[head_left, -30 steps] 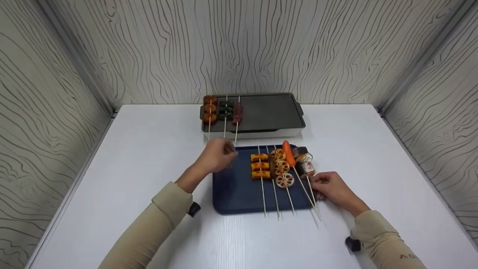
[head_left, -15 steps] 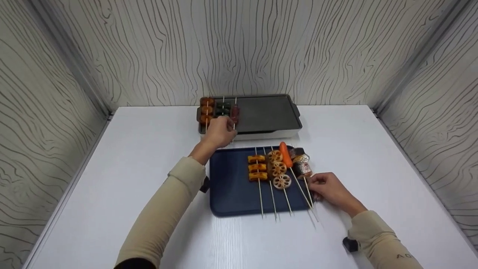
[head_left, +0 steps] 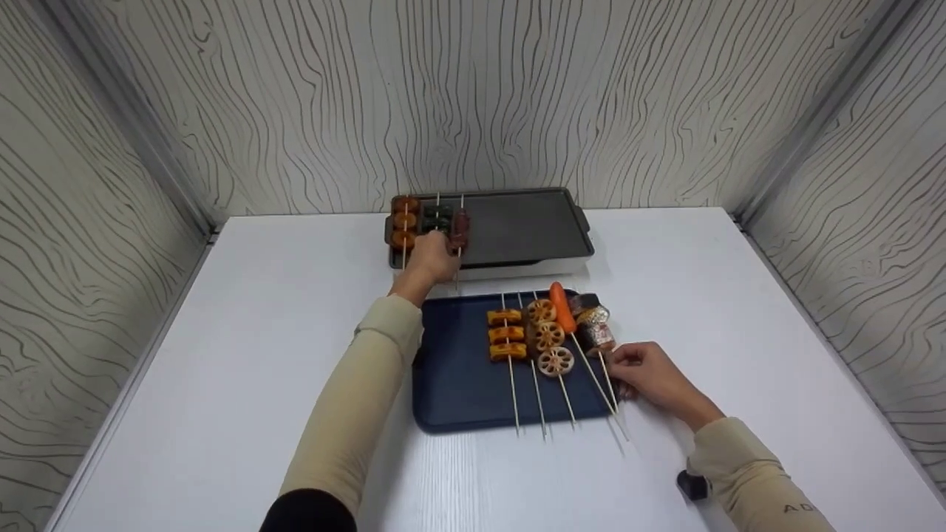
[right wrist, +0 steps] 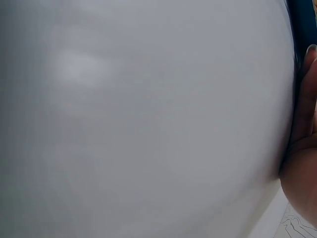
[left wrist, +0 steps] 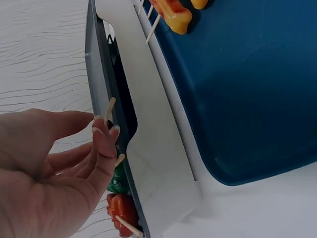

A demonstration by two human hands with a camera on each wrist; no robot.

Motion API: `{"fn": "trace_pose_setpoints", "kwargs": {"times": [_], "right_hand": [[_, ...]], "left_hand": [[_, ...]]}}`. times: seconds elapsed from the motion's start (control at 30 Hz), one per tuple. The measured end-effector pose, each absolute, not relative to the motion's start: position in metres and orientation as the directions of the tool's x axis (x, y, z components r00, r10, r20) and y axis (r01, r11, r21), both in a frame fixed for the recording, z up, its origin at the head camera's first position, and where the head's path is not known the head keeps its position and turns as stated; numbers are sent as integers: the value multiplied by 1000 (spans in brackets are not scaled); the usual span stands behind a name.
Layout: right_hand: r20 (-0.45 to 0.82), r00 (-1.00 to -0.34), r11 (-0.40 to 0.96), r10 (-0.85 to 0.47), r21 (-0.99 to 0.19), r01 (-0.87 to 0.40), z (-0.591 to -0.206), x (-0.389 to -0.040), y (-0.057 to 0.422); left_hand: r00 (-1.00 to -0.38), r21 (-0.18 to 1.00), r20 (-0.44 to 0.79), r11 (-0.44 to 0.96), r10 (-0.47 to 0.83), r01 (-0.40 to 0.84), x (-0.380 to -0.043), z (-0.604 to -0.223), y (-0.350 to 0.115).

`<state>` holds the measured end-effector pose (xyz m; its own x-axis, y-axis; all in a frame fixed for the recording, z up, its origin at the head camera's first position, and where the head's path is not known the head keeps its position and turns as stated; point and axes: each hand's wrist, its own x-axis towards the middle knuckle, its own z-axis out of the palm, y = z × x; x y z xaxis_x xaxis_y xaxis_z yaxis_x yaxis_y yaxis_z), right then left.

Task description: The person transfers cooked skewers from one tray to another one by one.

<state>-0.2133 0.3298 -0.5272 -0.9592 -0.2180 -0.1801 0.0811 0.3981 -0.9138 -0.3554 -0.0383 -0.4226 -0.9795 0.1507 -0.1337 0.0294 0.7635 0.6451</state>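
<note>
My left hand is at the near edge of the dark griddle, with thumb and fingertips pinching the stick of a red meat skewer. The stick's end pokes up between the fingertips in the left wrist view. A green skewer and an orange one lie left of it. At the blue tray's right edge rests my right hand, fingers curled close to the stick of a silvery-dark rolled skewer. Whether they hold the stick or the rim, I cannot tell.
On the tray lie a yellow-orange skewer, a brown one partly hidden, a lotus-root skewer and an orange sausage skewer. Their sticks stick out past the near rim. Patterned panels enclose the white table.
My left hand has moved forward from above the tray's upper left corner to the griddle and taken the red skewer's stick. The right hand has stayed at the tray's edge.
</note>
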Motion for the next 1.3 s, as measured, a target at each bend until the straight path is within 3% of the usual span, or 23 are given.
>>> {"fn": "trace_pose_setpoints", "kwargs": {"times": [0.53,1.3], "right_hand": [[-188,-959,413,-213,-907,86,-530,-214,328],[-167,-963,442,-210,-895,59,-529,-214,332]], "left_hand": [[-981,600,-148,800,123,10,-361,-426,-29],[-977,791,-112,611,184,25,-340,-408,-35]]}}
